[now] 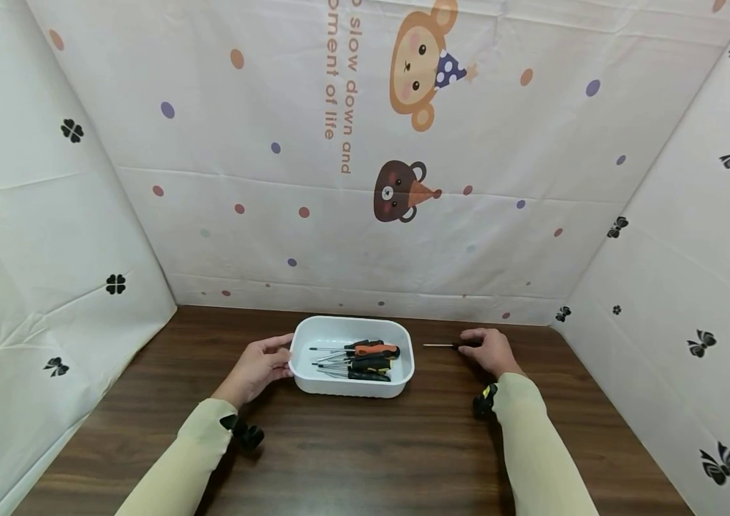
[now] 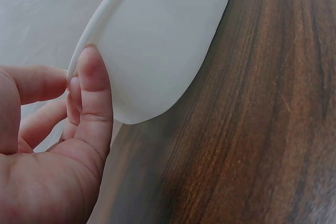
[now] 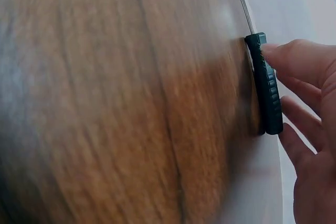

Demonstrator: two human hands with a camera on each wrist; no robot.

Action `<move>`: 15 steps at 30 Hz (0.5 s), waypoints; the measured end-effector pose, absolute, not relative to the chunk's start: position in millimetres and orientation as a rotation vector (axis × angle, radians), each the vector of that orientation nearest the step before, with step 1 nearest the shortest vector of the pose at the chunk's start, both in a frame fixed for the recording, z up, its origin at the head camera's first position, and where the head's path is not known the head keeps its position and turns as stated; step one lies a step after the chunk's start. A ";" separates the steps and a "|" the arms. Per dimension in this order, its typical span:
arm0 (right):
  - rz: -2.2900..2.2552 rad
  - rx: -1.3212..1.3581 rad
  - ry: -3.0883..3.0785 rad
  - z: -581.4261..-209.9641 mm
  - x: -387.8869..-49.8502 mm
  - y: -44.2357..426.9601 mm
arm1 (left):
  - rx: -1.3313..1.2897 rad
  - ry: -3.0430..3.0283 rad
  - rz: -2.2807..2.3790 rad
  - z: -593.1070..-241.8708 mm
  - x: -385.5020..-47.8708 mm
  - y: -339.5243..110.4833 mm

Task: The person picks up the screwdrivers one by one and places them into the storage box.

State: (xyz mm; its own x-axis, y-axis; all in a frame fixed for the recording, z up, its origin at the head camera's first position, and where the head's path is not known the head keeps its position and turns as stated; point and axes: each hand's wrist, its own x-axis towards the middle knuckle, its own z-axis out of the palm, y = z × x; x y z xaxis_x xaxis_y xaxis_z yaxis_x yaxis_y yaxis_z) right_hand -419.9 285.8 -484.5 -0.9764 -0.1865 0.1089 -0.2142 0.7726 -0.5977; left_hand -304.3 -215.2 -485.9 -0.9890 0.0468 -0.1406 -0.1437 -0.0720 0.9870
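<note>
A white plastic box (image 1: 352,388) stands near the far side of the table with several screwdrivers (image 1: 371,364) lying in it, one with an orange handle. My left hand (image 1: 261,369) grips the left end of the box; in the left wrist view the thumb (image 2: 94,85) lies against its outer wall and a finger meets the rim. To the right of the box, my right hand (image 1: 490,351) holds a screwdriver (image 3: 266,90) by its dark ribbed handle, low at the tabletop, between thumb and fingers. Its thin metal shaft (image 1: 437,345) points left toward the box.
The dark wood table (image 1: 365,459) has a white printed cloth (image 1: 339,236) standing behind it and more cloth at both sides. A black camera sits on each wrist, the left one (image 1: 248,435) close to the tabletop.
</note>
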 end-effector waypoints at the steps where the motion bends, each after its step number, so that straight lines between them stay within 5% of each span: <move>1: 0.981 0.324 -2.927 -485.1 -420.5 286.4 | -0.110 2.045 2.207 -485.9 -304.4 -215.2; 15: 0.896 0.287 -2.909 -493.8 -423.1 290.9 | -0.117 2.041 2.208 -485.3 -305.3 -214.4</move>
State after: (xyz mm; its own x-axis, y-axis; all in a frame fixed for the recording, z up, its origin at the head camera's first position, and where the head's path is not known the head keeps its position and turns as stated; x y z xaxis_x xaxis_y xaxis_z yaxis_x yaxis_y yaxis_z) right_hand -423.1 290.9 -493.8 -0.9788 -0.1538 0.1355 -0.2034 0.8108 -0.5488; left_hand -305.3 -214.4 -485.3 -0.9882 0.0449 -0.1465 -0.1496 -0.0753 0.9859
